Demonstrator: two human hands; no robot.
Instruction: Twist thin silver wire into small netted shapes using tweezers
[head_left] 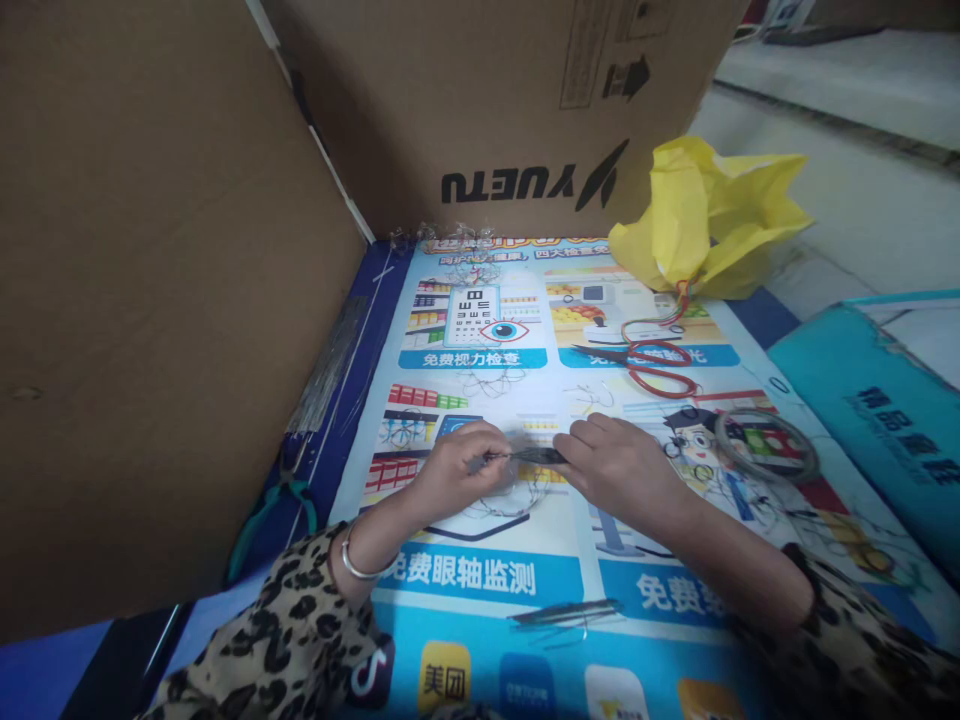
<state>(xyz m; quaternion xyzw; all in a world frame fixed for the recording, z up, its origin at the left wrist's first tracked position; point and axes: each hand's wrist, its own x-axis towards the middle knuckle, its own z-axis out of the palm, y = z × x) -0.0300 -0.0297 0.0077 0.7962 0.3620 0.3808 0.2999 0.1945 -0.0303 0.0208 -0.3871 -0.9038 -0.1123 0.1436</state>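
My left hand (476, 458) is closed in a pinch on a thin wire (508, 456) over the middle of the poster. My right hand (619, 465) is closed around a dark slim tool (541, 455) that narrows toward my left fingertips. Whether it is pliers or tweezers I cannot tell. Just below both hands lies a ring of bent thin wire (525, 497). Nearer to me rests a small bundle of straight dark wires (566, 612). Scissors (660, 365) with red handles lie beyond my right hand. The fingers partly hide the wire ends.
A printed poster (480, 580) covers the table. Cardboard walls (480, 120) stand left and behind. Teal-handled pliers (274, 510) and straight wires (334, 370) lie left. Right are a wire coil (765, 445), a yellow paper piece (697, 220) and a teal box (885, 400).
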